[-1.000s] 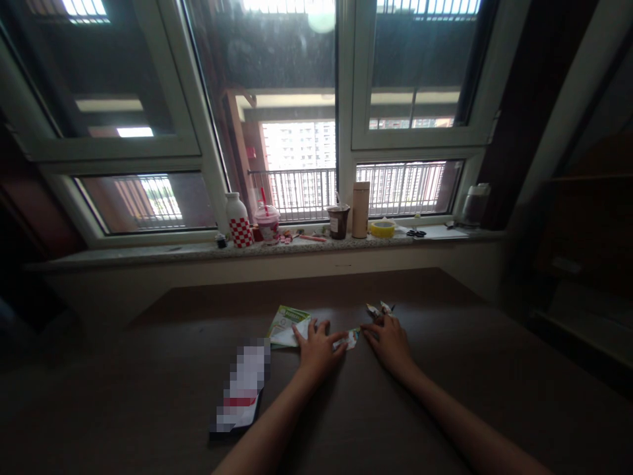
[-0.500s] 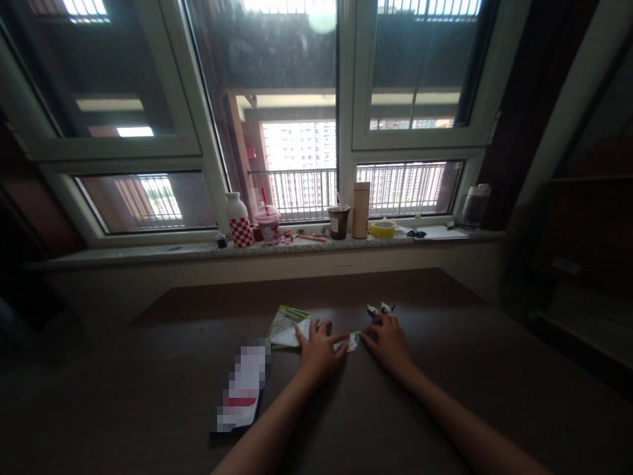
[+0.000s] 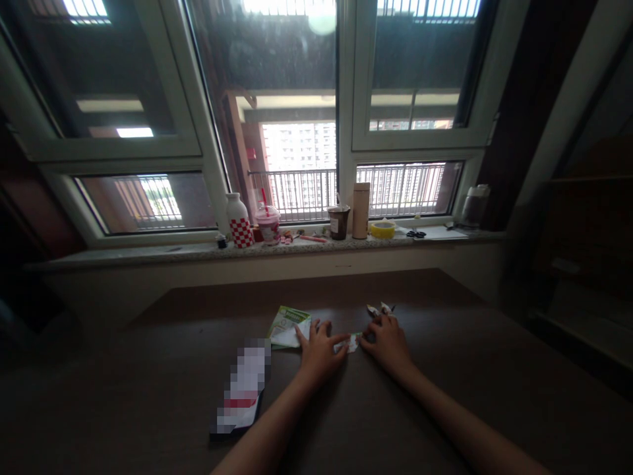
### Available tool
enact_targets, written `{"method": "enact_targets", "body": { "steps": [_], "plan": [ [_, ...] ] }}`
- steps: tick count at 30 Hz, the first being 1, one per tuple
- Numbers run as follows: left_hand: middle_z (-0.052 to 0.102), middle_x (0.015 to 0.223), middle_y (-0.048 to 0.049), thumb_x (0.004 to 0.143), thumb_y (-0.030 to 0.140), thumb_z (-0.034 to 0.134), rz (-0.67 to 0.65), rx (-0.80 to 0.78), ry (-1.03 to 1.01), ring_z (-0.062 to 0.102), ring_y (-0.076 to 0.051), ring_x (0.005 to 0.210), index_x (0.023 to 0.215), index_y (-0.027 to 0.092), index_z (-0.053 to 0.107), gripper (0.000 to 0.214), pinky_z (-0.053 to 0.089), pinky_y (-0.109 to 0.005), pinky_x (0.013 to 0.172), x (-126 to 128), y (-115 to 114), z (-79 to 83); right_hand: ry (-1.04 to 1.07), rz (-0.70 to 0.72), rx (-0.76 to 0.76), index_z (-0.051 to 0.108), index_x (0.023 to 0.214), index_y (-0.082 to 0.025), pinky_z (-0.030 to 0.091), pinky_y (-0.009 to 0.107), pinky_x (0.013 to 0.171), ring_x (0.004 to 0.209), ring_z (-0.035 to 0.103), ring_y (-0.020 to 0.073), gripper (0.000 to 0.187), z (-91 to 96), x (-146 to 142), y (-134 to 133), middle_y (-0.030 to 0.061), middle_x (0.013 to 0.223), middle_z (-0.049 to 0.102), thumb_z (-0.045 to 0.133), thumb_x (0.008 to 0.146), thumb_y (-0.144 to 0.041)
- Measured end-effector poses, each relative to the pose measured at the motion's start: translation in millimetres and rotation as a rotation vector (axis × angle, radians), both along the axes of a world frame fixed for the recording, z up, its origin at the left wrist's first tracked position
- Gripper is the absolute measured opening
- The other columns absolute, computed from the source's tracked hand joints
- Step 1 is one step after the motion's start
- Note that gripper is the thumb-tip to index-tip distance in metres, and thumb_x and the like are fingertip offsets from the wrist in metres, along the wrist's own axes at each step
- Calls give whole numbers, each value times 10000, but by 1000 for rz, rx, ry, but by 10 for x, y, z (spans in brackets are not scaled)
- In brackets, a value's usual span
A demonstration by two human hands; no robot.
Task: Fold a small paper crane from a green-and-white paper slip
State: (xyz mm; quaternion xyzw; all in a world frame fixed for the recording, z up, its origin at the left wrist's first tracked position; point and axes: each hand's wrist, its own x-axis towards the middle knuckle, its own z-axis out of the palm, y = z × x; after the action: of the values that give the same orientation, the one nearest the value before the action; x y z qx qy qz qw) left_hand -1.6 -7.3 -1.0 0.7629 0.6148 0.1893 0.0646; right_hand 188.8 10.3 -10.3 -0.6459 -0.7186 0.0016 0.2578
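Observation:
A small white piece of paper (image 3: 353, 343) with coloured print lies on the dark table between my two hands. At its left end, the index finger and thumb of my left hand (image 3: 320, 353) hold it, while the other fingers spread over the edge of a green-and-white leaflet (image 3: 288, 324). My right hand (image 3: 389, 344) pinches the paper's right end between thumb and index finger, the remaining fingers curled. Just beyond the right fingertips sit small folded paper pieces (image 3: 380, 309), partly covered by that hand. Fine detail of the print cannot be made out.
A pixelated white item with a red band (image 3: 242, 392) lies left of my left forearm. Along the windowsill (image 3: 163, 253) stand a checkered bottle (image 3: 241, 227), a pink cup (image 3: 268, 227), a dark cup (image 3: 339, 223), a tan flask (image 3: 361, 211), yellow tape (image 3: 383, 229) and scissors (image 3: 416, 234).
My right thumb and index finger have curled slightly at the paper's right end, and less of its coloured print shows. My left hand stays in place.

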Motion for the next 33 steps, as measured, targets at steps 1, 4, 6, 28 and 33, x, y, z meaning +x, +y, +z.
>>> {"method": "enact_targets", "body": {
  "steps": [1,4,6,28,33],
  "plan": [
    [518,1447,-36,866,529,574,2,0,0,282,-353,1442,1134,510,688,292,-59,-755,1097,0,2,-2,10,2,-7,750,845,-238,427,427,984,1202,473,319,209,3,1,-4,105,1148,619,710,784,-435],
    [510,1456,-27,867,522,573,6,-8,8,276,-354,1445,1141,511,684,295,-57,-752,1100,-3,8,-5,30,11,-38,745,875,-231,422,431,995,1217,469,320,250,20,-1,-28,110,1178,606,715,770,-456],
    [505,1460,-22,869,521,571,6,-17,14,273,-357,1446,1146,510,681,299,-55,-753,1100,-6,11,-3,32,15,-60,741,900,-222,422,434,997,1228,465,324,282,31,-7,-47,118,1204,594,713,763,-467],
    [508,1464,-29,863,509,606,2,10,4,314,-354,1426,1219,520,629,356,-15,-766,1094,-31,24,-26,105,85,-96,703,1113,-264,373,475,1048,1267,452,328,480,-71,1,-87,130,1271,542,738,732,-554],
    [506,1468,-45,833,588,606,-5,-16,-16,307,-346,1434,1171,482,675,361,-34,-755,1101,-44,10,-4,94,79,-36,732,1080,-272,388,456,1040,1243,473,298,285,-87,2,-85,119,1251,558,619,876,-437]
  ]
}}
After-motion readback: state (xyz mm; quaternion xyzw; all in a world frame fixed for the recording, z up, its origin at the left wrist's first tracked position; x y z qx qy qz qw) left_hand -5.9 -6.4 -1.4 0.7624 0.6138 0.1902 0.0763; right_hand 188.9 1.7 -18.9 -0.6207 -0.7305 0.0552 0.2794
